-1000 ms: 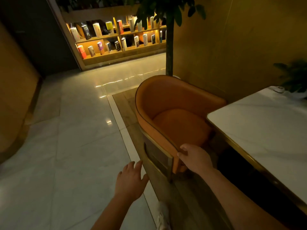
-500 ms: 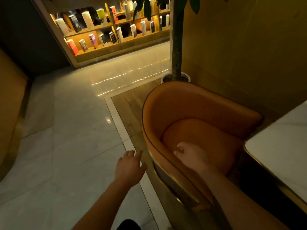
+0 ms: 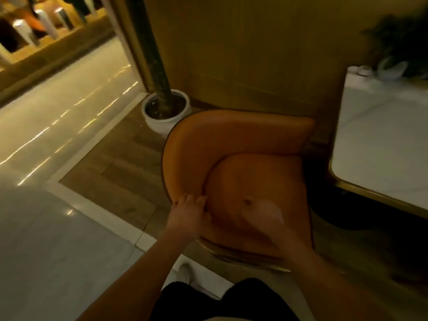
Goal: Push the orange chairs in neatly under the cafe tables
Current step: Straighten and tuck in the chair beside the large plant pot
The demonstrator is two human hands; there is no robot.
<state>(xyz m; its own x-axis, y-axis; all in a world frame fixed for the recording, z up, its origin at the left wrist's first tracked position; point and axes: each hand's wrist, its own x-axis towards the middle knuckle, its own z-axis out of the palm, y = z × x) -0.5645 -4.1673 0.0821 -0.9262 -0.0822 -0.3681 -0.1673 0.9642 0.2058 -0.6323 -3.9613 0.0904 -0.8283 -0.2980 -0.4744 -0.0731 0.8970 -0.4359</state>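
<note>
The orange chair (image 3: 234, 140) stands in the middle of the head view, its curved back toward the left and the wall, its seat open toward the table. The white marble cafe table (image 3: 375, 158) with a gold edge is at the right, a gap away from the chair. My left hand (image 3: 188, 213) rests on the near left rim of the chair's back, fingers curled over the edge. My right hand (image 3: 262, 216) is over the seat and blurred by motion, so its grip is unclear.
A white pot (image 3: 165, 122) with a tree trunk stands just behind the chair on the left. A yellow wall (image 3: 254, 54) is close behind it. A small plant (image 3: 398, 54) sits on the table's far end. Glossy tiled floor (image 3: 46, 205) lies to the left.
My left hand has moved from above the floor onto the chair's back rim. My view has swung to look down over the chair, and my right hand stays over the seat.
</note>
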